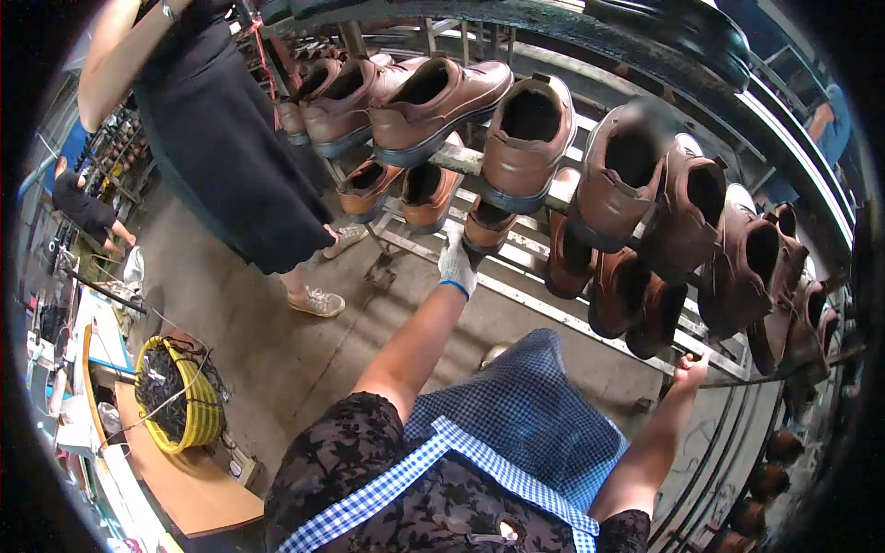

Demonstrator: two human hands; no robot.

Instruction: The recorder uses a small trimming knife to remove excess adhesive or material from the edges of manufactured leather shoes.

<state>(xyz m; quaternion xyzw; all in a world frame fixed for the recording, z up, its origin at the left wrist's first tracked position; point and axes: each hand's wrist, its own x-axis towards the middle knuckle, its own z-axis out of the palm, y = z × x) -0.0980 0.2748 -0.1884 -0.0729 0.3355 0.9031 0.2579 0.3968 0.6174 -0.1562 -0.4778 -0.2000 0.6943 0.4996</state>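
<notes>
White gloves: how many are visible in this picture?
1: a white glove, on the left hand beside a brown shoe. The right hand looks bare; other gloves may be hidden.

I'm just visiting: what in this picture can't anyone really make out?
All in the head view:
- Left hand: whether its gloved fingers grip the nearest brown shoe; the overlap hides their contact.
- Right hand: its exact contact, too small.
- Upper-row shoe: its toe, lost in a blurred patch.
- Person in dark clothes: head, cut off by the top edge.
</notes>
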